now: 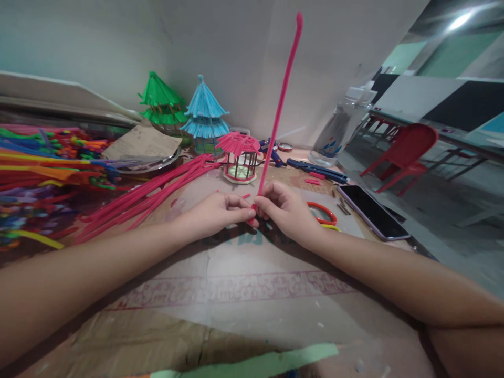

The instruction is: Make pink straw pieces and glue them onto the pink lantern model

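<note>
The left hand and right hand pinch the low end of a pink pipe cleaner, likely for fine control there; its free length rises above the grip, leaning right. Just beyond stands a pink-roofed pavilion model. Loose pink pipe cleaners lie left, seemingly within easy reach. Rightward, the right hand partly hides orange-handled scissors; a phone lies past them.
</note>
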`<state>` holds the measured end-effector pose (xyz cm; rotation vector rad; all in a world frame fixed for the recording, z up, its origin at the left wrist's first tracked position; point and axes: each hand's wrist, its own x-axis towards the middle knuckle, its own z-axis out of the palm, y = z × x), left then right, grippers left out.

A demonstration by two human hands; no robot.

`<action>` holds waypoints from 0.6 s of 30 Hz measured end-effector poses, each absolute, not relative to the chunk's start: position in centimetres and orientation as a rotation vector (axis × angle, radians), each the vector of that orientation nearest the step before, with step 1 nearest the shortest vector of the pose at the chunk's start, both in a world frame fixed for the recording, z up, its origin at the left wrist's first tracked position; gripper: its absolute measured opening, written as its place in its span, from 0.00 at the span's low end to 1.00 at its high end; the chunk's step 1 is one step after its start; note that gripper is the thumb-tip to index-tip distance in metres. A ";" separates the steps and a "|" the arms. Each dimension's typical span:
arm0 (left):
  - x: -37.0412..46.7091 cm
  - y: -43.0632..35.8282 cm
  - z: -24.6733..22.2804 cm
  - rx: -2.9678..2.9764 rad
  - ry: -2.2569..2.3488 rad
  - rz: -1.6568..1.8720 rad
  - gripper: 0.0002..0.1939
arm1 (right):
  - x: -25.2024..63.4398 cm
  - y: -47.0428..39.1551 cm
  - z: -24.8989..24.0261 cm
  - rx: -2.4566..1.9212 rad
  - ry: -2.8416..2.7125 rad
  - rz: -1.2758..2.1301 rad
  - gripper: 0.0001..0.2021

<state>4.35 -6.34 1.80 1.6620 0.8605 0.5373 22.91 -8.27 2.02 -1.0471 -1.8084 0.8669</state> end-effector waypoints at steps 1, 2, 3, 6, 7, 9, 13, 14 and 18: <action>4.3 -6.4 1.8 1.667 0.869 0.534 0.14 | 22.9 -8.3 2.0 -1.052 -1.810 0.863 0.09; 4.3 -6.4 1.9 1.670 0.882 0.528 0.14 | 22.9 -8.3 2.1 -1.054 -1.811 0.862 0.09; 4.3 -6.4 1.9 1.671 0.895 0.525 0.14 | 23.0 -8.3 2.1 -1.053 -1.814 0.863 0.09; 4.3 -6.5 2.0 1.663 0.913 0.518 0.15 | 23.0 -8.3 2.1 -1.044 -1.820 0.881 0.08; 4.3 -6.6 2.0 1.661 0.910 0.523 0.16 | 23.0 -8.3 2.1 -1.043 -1.817 0.892 0.08; 4.3 -6.5 2.0 1.660 0.899 0.534 0.15 | 22.9 -8.1 1.9 -1.040 -1.799 0.924 0.09; 4.3 -6.4 1.8 1.662 0.870 0.552 0.14 | 22.8 -8.0 1.8 -1.032 -1.750 0.998 0.10; 4.3 -6.4 1.7 1.653 0.858 0.560 0.13 | 22.9 -8.0 1.8 -1.031 -1.740 1.015 0.11; 4.4 -6.6 1.4 1.643 0.834 0.596 0.13 | 23.0 -7.9 1.9 -1.059 -1.699 1.108 0.12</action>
